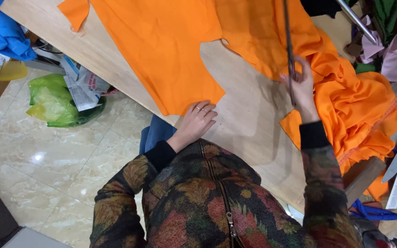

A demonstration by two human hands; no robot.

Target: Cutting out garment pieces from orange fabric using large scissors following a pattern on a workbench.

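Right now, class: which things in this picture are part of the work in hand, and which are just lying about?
In use:
left hand, flat by the corner of the orange cloth
right hand, holding the scissors
wooden table

Lying about:
green bag on the floor
newspapers beside it
blue cloth
pink scraps

Two hands are showing: the left hand (197, 120) is pressing one flat orange fabric piece (161, 46) lying just beyond its fingertips, and two rings are sitting on its fingers (202, 110). The right hand (301, 87) is gripping one long thin rod (289, 46) running up past its fingers. One bunched orange cloth heap (359, 105) is lying just beside those fingers.
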